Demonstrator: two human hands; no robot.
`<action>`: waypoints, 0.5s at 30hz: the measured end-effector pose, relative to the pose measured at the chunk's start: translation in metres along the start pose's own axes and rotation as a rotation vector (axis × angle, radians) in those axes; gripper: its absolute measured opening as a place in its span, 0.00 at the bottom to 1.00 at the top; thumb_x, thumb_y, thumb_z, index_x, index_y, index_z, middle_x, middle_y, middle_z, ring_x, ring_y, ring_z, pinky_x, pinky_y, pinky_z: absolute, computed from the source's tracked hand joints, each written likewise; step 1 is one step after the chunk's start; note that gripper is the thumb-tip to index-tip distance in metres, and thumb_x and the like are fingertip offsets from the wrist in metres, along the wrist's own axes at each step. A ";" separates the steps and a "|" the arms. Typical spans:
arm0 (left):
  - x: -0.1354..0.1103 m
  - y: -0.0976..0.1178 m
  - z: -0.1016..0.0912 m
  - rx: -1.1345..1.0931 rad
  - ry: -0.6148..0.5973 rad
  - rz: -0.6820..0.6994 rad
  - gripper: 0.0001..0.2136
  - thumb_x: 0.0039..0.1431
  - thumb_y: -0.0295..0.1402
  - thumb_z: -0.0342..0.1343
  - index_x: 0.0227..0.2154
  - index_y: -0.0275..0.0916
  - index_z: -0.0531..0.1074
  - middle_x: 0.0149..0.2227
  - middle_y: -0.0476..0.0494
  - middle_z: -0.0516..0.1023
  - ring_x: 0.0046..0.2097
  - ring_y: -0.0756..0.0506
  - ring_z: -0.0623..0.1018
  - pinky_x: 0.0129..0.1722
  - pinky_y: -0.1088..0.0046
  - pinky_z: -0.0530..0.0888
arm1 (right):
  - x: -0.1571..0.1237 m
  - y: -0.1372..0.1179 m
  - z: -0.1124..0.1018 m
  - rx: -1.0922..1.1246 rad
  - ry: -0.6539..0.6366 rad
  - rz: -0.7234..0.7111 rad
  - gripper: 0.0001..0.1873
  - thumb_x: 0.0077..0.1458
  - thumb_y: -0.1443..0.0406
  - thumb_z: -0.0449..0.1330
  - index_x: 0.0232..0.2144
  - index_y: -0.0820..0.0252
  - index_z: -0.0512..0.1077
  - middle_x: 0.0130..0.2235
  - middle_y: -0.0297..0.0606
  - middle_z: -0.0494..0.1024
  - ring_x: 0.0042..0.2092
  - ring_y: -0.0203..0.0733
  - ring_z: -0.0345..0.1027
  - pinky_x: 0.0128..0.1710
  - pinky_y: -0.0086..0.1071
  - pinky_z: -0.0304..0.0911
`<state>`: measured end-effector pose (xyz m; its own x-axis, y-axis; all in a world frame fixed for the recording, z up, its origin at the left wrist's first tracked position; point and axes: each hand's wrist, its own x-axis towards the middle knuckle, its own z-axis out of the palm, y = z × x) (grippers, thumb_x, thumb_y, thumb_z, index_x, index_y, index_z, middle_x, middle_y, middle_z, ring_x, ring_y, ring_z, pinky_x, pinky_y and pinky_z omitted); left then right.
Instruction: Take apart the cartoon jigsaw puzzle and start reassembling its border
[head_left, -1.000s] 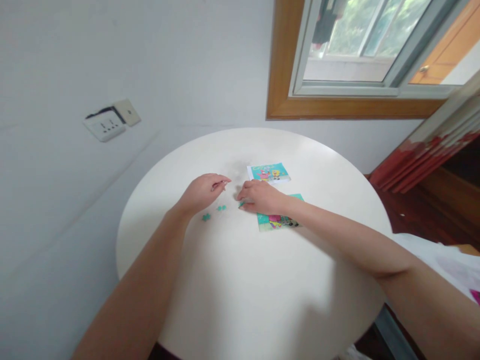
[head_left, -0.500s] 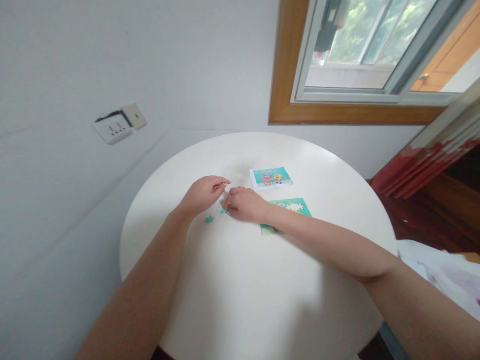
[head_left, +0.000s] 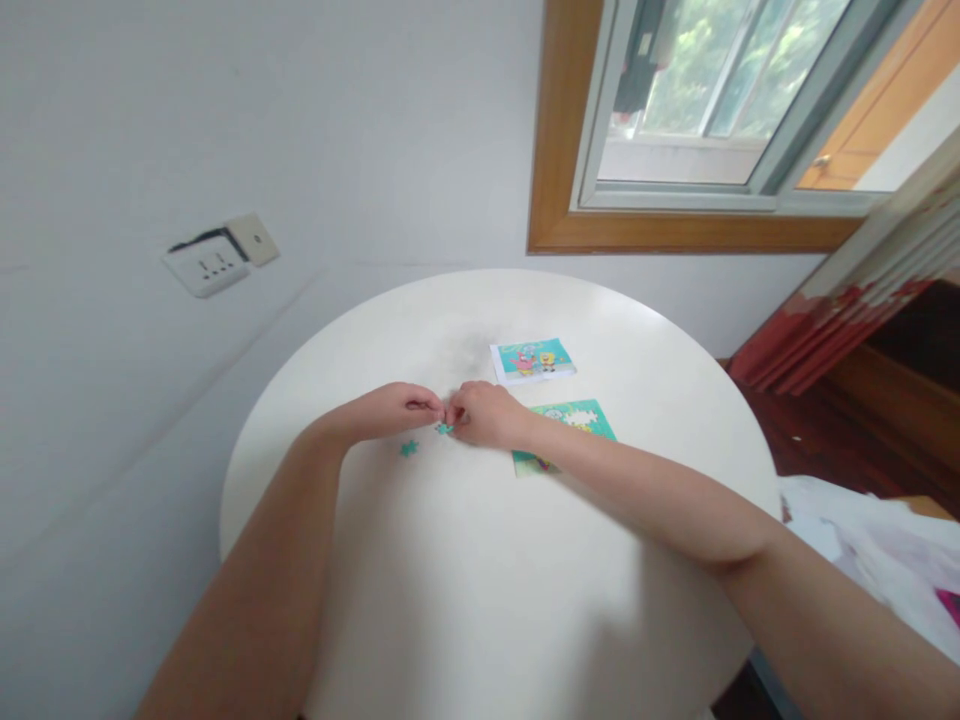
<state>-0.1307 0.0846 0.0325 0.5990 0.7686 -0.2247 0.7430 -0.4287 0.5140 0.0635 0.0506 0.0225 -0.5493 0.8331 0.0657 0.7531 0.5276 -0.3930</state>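
My left hand [head_left: 390,409] and my right hand [head_left: 484,414] meet fingertip to fingertip over a small teal puzzle piece [head_left: 444,429] on the round white table [head_left: 480,560]. Both hands are pinched closed; the right fingers touch that piece. Whether the left fingers hold something is hidden. A second teal piece [head_left: 408,448] lies loose just left of them. A partly built cartoon puzzle [head_left: 574,415] lies under my right wrist, and a picture card [head_left: 532,359] of the same cartoon lies behind it.
The table stands against a white wall with a socket plate [head_left: 206,264]. A wood-framed window [head_left: 675,130] is at the back right, a red and white curtain [head_left: 847,300] beside it. White cloth [head_left: 877,550] lies at the right edge.
My left hand has come down from a raised pinch and closed in on my right hand. My right hand shifted left from the puzzle to the loose teal piece.
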 end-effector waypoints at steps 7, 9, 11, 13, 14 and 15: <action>-0.002 0.010 0.002 -0.026 -0.086 -0.069 0.14 0.47 0.38 0.49 0.32 0.37 0.75 0.28 0.49 0.75 0.31 0.48 0.72 0.28 0.78 0.65 | -0.004 0.009 0.002 0.046 0.041 0.001 0.08 0.49 0.64 0.60 0.33 0.56 0.77 0.37 0.38 0.76 0.41 0.42 0.69 0.39 0.31 0.59; -0.003 0.013 0.002 -0.033 -0.077 -0.065 0.14 0.46 0.38 0.49 0.32 0.37 0.75 0.28 0.49 0.75 0.31 0.48 0.71 0.28 0.78 0.65 | -0.003 0.011 0.004 0.094 0.045 -0.006 0.07 0.49 0.65 0.60 0.32 0.57 0.76 0.35 0.36 0.77 0.38 0.39 0.69 0.37 0.29 0.59; -0.003 0.016 0.001 -0.053 -0.051 -0.046 0.14 0.47 0.39 0.49 0.32 0.37 0.75 0.29 0.49 0.75 0.31 0.48 0.71 0.29 0.78 0.65 | -0.003 0.014 0.005 0.188 0.044 -0.013 0.06 0.49 0.68 0.60 0.32 0.58 0.76 0.32 0.34 0.77 0.35 0.36 0.68 0.34 0.27 0.58; -0.004 0.019 0.000 -0.081 -0.015 -0.021 0.14 0.49 0.40 0.50 0.32 0.37 0.74 0.29 0.49 0.75 0.32 0.48 0.72 0.30 0.78 0.66 | -0.003 0.018 0.004 0.306 0.042 -0.020 0.06 0.49 0.70 0.59 0.31 0.61 0.75 0.30 0.32 0.76 0.32 0.33 0.67 0.32 0.25 0.57; -0.005 0.021 -0.001 -0.098 0.007 -0.008 0.14 0.50 0.41 0.50 0.32 0.38 0.74 0.30 0.49 0.75 0.32 0.48 0.72 0.30 0.78 0.66 | -0.004 0.020 0.002 0.364 0.041 -0.021 0.06 0.49 0.71 0.58 0.31 0.62 0.75 0.29 0.32 0.76 0.31 0.32 0.67 0.32 0.24 0.57; -0.004 0.022 -0.001 -0.118 0.042 0.005 0.15 0.51 0.42 0.50 0.32 0.38 0.74 0.30 0.49 0.74 0.33 0.48 0.72 0.30 0.78 0.66 | -0.005 0.022 -0.001 0.416 0.044 -0.020 0.07 0.49 0.72 0.58 0.32 0.63 0.74 0.29 0.32 0.76 0.31 0.31 0.66 0.31 0.24 0.57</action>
<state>-0.1175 0.0725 0.0458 0.5878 0.7867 -0.1887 0.6982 -0.3756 0.6094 0.0833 0.0584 0.0148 -0.5396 0.8343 0.1129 0.5268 0.4391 -0.7278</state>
